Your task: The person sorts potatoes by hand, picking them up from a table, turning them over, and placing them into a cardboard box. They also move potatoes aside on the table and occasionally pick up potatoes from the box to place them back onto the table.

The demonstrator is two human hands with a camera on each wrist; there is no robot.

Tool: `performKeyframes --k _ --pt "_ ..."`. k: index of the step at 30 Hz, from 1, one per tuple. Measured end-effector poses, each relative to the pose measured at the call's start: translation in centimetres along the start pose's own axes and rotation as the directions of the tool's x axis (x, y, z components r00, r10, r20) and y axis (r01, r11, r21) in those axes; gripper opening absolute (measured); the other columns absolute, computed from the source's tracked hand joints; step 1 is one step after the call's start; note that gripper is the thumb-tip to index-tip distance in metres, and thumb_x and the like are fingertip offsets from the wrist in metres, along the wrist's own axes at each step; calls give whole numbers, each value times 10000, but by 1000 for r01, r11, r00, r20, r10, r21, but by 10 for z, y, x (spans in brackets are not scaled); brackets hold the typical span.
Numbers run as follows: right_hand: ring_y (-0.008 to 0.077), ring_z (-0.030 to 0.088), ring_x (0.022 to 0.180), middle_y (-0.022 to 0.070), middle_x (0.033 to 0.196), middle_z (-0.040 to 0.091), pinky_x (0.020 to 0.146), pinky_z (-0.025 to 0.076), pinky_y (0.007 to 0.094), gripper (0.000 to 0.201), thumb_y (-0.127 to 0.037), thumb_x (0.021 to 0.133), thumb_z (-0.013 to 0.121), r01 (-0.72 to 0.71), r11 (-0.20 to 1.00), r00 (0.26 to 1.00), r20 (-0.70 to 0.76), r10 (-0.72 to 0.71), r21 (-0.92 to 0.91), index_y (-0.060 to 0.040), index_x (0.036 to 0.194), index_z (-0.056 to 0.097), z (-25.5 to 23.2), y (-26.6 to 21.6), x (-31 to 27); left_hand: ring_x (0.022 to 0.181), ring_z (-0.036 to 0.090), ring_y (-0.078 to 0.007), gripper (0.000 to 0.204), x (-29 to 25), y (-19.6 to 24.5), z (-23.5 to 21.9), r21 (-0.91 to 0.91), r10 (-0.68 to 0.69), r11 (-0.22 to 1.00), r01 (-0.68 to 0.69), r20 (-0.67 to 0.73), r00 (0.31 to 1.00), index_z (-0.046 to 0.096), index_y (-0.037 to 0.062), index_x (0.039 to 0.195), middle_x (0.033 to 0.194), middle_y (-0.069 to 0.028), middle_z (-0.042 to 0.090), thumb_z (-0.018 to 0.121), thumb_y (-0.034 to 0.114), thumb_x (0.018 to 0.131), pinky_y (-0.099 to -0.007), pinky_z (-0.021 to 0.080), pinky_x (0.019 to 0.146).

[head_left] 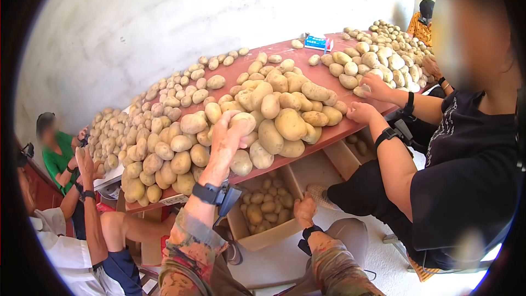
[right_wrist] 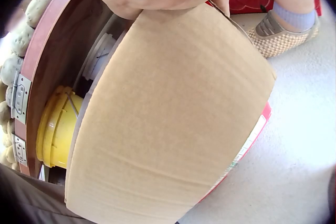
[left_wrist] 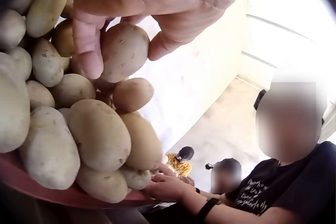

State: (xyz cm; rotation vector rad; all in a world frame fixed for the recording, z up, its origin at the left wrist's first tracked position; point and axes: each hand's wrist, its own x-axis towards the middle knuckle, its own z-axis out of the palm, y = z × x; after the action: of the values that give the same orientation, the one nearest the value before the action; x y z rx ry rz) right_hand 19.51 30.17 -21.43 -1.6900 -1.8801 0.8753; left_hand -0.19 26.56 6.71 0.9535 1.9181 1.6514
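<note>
In the head view, my left hand [head_left: 226, 141] is over the near side of a large potato heap [head_left: 290, 124] on the red table [head_left: 309, 74]. It pinches a tan, rounded potato [left_wrist: 125, 51] between thumb and fingers, as the left wrist view shows. Below the table edge, my right hand [head_left: 304, 211] grips the top rim of a cardboard box [right_wrist: 168, 108]. Its fingers are partly hidden behind the cardboard in the right wrist view. Many smaller potatoes [head_left: 267, 206] lie inside that box.
A person in a dark shirt [head_left: 466, 148] sits at the right, hands by another potato heap [head_left: 383, 63]. Others sit at left and far right. A blue-and-white box [head_left: 318, 43] stands near the wall. Under the table is a yellow bucket [right_wrist: 60, 127].
</note>
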Motion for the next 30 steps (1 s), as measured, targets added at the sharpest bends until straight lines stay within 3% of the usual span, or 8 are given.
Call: performKeyframes --k 2,5,18,20,22,25,26,30 --pt "387 633 915 228 922 659 826 483 455 326 -157 747 611 -6 1000 1000 0 6 2 -11 1038 603 2 3 1 654 598 -130 372 -17 9 -6 -64 6 998 0 90 996 541 17 1166 936 -101 626 550 262 886 -242 504 508" --pt "388 631 919 226 924 659 827 482 457 325 -157 746 612 -15 1000 1000 7 15 11 -11 1037 603 1 0 1 685 597 -128 433 -29 8 -11 128 -156 985 119 334 930 513 0 1204 929 -98 618 541 314 908 -251 511 548" --pt "379 625 904 202 922 654 801 483 478 283 -167 754 619 21 1000 1000 0 -21 -22 -29 1001 599 1 1 0 786 613 -143 419 -39 -21 -6 315 -107 949 19 266 958 509 -27 1204 955 -109 612 593 208 867 -257 503 602" --pt "377 628 902 203 926 655 802 483 476 280 -161 749 615 24 999 1000 -6 -25 -23 -28 995 601 5 6 1 787 614 -203 353 -37 -27 -5 459 69 879 -129 145 987 550 2 1125 940 -111 597 624 146 812 -328 501 666" --pt "375 627 907 204 940 654 806 483 473 281 -159 746 612 -19 1000 999 33 19 -20 -27 994 601 -1 -2 3 836 617 -263 322 -36 -26 -5 623 326 730 -281 44 944 572 21 1070 955 -122 578 641 122 773 -381 496 735" --pt "373 628 910 205 952 653 810 483 467 282 -161 745 610 -12 1000 999 31 12 -1 -31 996 602 0 -1 4 960 541 -325 382 -33 -22 -10 754 495 519 -403 119 860 550 74 1087 1030 -117 537 682 106 730 -419 461 804" --pt "372 628 911 205 955 653 811 484 466 283 -161 745 610 -5 1000 1000 26 5 5 -33 996 603 2 1 4 972 529 -328 411 -32 -24 -12 793 539 422 -440 171 824 544 84 1102 1041 -116 531 691 101 719 -424 456 808" --pt "368 626 927 203 970 653 821 481 461 295 -161 747 611 -17 1000 999 39 18 -18 -41 1016 602 -2 -2 1 979 493 -336 502 -28 -33 -9 839 453 357 -411 230 861 521 88 1148 1039 -130 489 712 74 684 -430 441 822"
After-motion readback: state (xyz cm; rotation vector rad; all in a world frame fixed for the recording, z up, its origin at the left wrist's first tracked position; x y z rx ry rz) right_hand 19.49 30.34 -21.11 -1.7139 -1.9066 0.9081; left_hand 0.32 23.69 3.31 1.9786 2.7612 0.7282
